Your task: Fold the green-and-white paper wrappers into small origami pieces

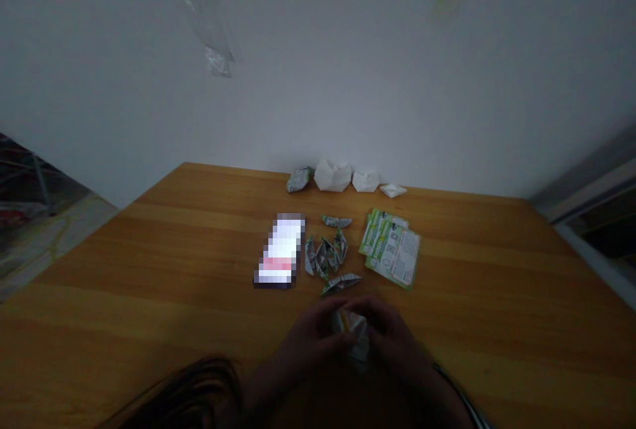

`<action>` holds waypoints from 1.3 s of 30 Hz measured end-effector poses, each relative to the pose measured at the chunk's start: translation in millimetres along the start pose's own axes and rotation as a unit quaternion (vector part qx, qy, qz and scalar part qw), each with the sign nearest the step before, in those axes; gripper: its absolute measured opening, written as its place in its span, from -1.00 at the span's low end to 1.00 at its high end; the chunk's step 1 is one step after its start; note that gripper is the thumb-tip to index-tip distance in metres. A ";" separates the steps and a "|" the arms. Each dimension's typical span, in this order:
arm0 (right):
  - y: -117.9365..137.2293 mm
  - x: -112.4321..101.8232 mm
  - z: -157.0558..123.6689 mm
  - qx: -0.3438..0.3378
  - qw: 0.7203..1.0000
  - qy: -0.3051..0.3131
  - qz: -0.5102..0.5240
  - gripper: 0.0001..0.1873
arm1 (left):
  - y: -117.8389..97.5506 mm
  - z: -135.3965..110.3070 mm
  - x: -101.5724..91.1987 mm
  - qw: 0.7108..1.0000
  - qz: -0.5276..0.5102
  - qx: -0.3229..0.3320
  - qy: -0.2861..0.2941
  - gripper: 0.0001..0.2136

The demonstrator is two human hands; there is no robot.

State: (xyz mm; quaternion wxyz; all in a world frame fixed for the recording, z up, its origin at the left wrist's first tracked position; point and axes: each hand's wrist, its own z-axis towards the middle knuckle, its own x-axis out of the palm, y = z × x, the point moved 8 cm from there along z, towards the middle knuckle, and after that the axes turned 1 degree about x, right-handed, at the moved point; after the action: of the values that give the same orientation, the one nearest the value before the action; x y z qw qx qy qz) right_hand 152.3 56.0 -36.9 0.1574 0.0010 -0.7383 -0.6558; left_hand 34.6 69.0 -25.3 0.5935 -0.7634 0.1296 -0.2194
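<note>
In work: one folded paper (pixel 360 343), pale with printed patches, at the near middle of the table (pixel 149 250); whether resting on the wood or lifted, cannot tell. Held between both hands.

Left hand (pixel 315 331): thumb pressed across the near face of the paper, other fingers curved towards its far edge, pinching it.

Right hand (pixel 392 333): curled about the opposite side of the paper, fingertips close to those of the left; exact placing of each finger too dark and blurred to tell.

Judged done: printed pieces (pixel 325 257), small, narrow, pointed. Several side by side in a cluster, one beyond, one just ahead of the hands; exact count uncertain. At the far edge of the table, near the wall (pixel 298 98): one grey piece (pixel 298 180), bulkier; to its right, three white pieces (pixel 332 177), dwindling in size from left to right.

Judged left: sheets (pixel 397 253), at least two, overlapping, flat, green-edged, right of the cluster; apparently unfolded.

Stage: judged partway, with several folds set aside and one in hand; its final form not yet readable.

Also present: phone (pixel 281 250), flat, left of the cluster; screen lit, contents pixelated.
</note>
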 end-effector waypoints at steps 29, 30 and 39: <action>8.4 -0.8 -1.8 -0.132 0.984 0.050 -0.111 -0.52 | -32.6 -6.1 -6.7 0.924 0.322 0.200 0.058 -0.56; 8.1 -0.3 -3.1 -0.134 0.983 0.055 -0.113 -0.51 | -33.0 -6.7 -5.9 0.923 0.319 0.205 0.065 -0.53; 3.6 0.2 -6.7 -0.128 0.985 0.067 -0.095 -0.47 | -22.4 -7.8 -9.6 0.950 0.256 0.168 0.066 -0.50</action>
State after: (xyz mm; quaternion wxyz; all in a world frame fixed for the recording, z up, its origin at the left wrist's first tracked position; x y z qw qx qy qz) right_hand 154.4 49.9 -32.7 0.1422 0.0951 -0.6328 -0.7552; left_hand 21.1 72.7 -3.9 0.7393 -0.5779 0.3207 -0.1287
